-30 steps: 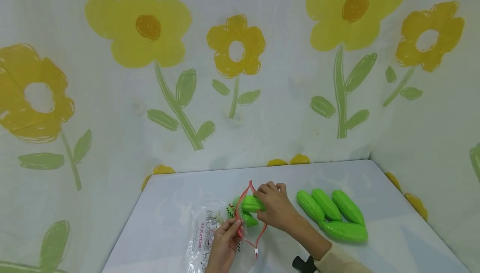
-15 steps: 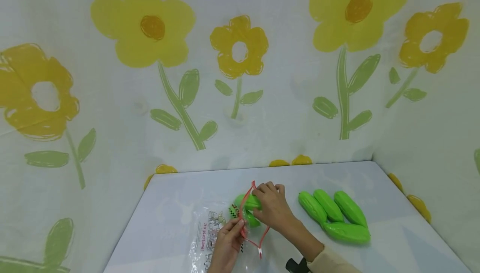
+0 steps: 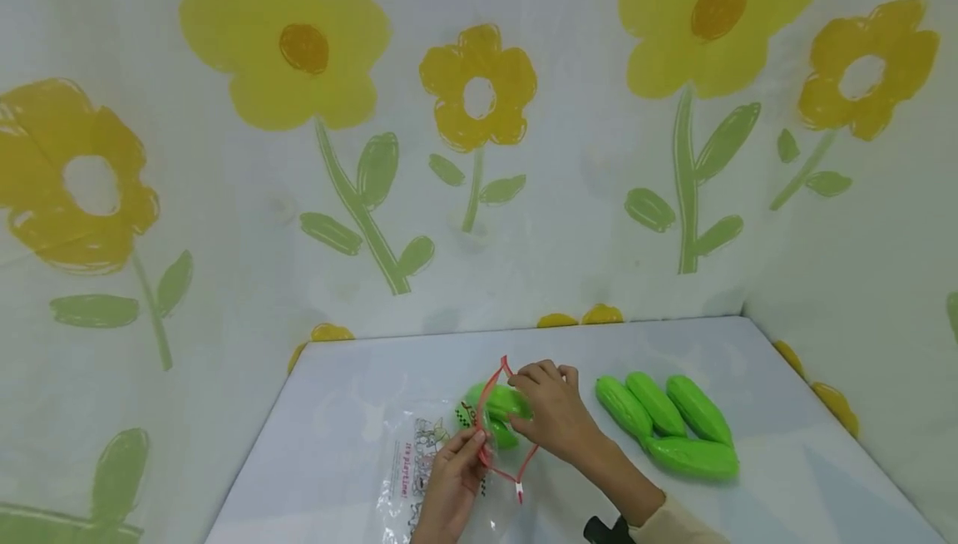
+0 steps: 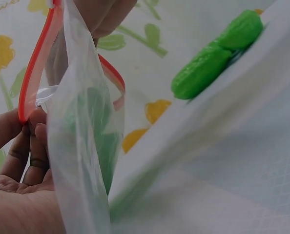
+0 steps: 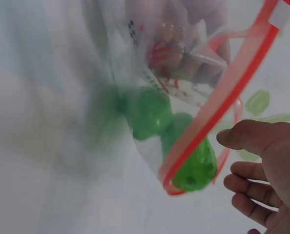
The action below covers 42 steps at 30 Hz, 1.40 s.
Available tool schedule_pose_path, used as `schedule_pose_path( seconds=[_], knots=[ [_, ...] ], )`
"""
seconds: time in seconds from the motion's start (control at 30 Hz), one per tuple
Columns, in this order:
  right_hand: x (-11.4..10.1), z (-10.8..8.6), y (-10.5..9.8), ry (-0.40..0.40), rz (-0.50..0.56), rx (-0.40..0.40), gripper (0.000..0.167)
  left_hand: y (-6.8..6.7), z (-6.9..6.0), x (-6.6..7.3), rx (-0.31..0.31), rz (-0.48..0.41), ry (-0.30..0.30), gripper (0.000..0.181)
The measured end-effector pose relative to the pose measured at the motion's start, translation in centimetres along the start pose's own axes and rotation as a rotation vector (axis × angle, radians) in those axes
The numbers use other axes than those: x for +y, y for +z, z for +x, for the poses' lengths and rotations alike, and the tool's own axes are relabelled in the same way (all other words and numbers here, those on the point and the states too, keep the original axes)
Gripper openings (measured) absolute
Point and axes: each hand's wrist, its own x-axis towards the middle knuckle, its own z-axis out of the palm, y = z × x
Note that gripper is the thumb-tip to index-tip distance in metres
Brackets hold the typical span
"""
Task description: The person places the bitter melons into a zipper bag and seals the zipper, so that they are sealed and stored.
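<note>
Flat, dim light; glints on plastic bag [image 3: 422,452]; right wrist view blurred leftward.

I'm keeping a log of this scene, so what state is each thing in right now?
Plastic bag: mouth open.
Red zip strip: unfastened, sides spread apart.
White slider: at one end of the strip.
Green pieces in the bag: at least two, near the mouth.
Four green pieces: outside the bag, lying grouped.
Left hand: pinching the strip.
Right hand: at the mouth, thumb and fingers apart.
</note>
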Motion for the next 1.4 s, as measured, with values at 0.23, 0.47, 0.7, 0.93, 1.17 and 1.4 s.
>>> schedule_pose_path(
  seconds=[0.23,0.47,0.7,0.93,1.17,1.4],
  knots=[
    [2.4,-1.7,-1.7,-0.015,0.004,0.037,0.038,0.1,0.1,0.4,0.036,-0.001,0.007,0.01],
    [4.6,-4.3,-3.1,-0.077,-0.011,0.109,0.037,0.2,0.2,0.4,0.049,-0.005,-0.002,0.008],
    [6.7,-6.9,-4.8,-0.083,-0.067,0.122,0.04,0.1,-0.2,0.2,0.076,0.007,-0.023,0.007],
    [8.5,-9.2,-6.0,-0.014,-0.11,0.107,0.042,-0.1,-0.2,0.2,0.041,0.016,-0.004,0.009],
    [9.9,-10.9,-6.7,0.051,-0.151,0.057,0.045,-0.2,0.0,0.3,0.025,0.021,-0.004,0.01],
    [12.0,-13.1,-7.8,0.147,-0.188,0.007,0.045,-0.2,0.1,0.0,0.011,0.0,-0.017,0.01]
  ],
)
